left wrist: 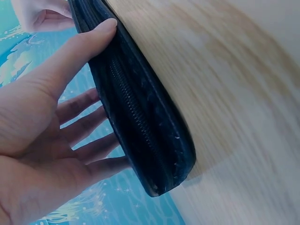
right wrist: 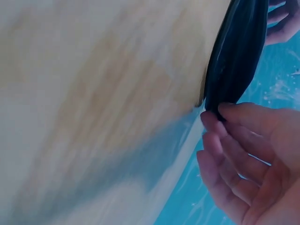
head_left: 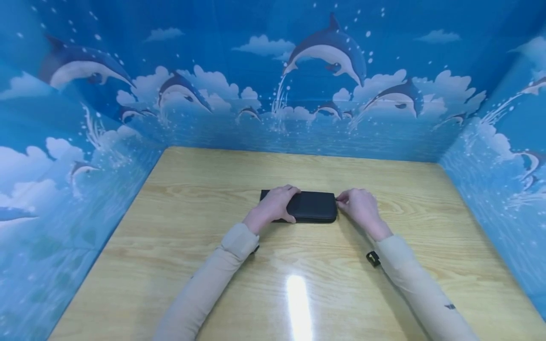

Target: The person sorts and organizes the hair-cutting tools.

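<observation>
A black zip wallet lies flat on the wooden table, its long side running left to right. Over its left part my left hand holds it, the thumb on the near edge and the fingers across the top. In the left wrist view, zipper teeth run along the wallet's edge near the thumb. At the right end my right hand pinches a small dark tab, seemingly the zipper pull. The right wrist view shows thumb and forefinger meeting at the wallet's tip; the fingertips mostly hide the tab.
The wooden table has blue dolphin-printed walls at its back and both sides. Each wrist wears a dark strap; a small black device shows beside the right cuff. A bright light reflection falls on the near tabletop.
</observation>
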A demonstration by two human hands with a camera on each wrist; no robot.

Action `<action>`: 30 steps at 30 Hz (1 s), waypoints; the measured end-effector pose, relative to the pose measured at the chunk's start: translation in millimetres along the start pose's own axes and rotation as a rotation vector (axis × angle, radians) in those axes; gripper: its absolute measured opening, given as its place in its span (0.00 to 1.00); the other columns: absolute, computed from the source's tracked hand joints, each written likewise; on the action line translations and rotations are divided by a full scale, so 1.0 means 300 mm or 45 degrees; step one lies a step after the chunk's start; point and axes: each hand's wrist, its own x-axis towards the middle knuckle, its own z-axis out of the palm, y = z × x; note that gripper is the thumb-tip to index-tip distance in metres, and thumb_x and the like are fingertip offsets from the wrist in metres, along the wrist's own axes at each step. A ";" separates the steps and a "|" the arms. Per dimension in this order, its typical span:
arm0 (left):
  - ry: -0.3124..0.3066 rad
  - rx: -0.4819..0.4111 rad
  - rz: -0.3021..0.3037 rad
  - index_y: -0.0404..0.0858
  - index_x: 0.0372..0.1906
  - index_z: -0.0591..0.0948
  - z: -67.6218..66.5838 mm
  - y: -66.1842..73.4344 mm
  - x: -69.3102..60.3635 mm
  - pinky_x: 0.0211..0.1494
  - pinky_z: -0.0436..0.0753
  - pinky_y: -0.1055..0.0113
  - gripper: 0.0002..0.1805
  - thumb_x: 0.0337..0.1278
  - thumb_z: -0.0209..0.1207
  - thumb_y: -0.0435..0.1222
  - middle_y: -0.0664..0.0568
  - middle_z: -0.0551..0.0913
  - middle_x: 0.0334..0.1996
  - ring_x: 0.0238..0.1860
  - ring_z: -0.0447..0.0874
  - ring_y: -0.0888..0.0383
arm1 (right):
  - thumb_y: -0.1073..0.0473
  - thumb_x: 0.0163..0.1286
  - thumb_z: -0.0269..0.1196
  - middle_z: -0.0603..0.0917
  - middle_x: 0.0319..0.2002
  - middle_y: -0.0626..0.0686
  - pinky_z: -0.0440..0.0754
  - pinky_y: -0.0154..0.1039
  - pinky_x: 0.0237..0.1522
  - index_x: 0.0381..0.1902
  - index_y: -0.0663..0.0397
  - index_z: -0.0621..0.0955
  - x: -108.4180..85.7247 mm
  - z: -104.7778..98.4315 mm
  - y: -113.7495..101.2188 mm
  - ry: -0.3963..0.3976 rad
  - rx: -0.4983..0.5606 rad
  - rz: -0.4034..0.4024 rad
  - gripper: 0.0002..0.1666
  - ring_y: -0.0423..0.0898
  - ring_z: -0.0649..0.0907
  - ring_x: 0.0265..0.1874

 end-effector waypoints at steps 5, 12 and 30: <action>0.010 0.022 0.031 0.41 0.75 0.67 0.000 -0.010 -0.010 0.75 0.67 0.55 0.48 0.49 0.77 0.47 0.47 0.69 0.72 0.72 0.67 0.49 | 0.61 0.68 0.67 0.89 0.44 0.62 0.83 0.48 0.28 0.46 0.59 0.89 -0.030 0.014 -0.027 0.032 -0.038 -0.006 0.12 0.60 0.88 0.36; 0.034 0.052 0.023 0.40 0.75 0.67 0.012 -0.023 -0.025 0.76 0.66 0.54 0.47 0.51 0.76 0.48 0.46 0.69 0.73 0.72 0.67 0.48 | 0.65 0.72 0.61 0.88 0.40 0.65 0.71 0.39 0.17 0.53 0.67 0.85 -0.058 0.035 -0.068 0.014 -0.038 -0.034 0.15 0.48 0.78 0.20; -0.029 0.030 -0.001 0.46 0.81 0.54 0.046 -0.021 -0.060 0.80 0.49 0.40 0.48 0.65 0.62 0.57 0.45 0.48 0.82 0.81 0.44 0.43 | 0.52 0.78 0.58 0.74 0.62 0.74 0.78 0.63 0.56 0.71 0.71 0.68 -0.063 0.014 -0.099 -0.124 -0.101 0.006 0.34 0.70 0.78 0.57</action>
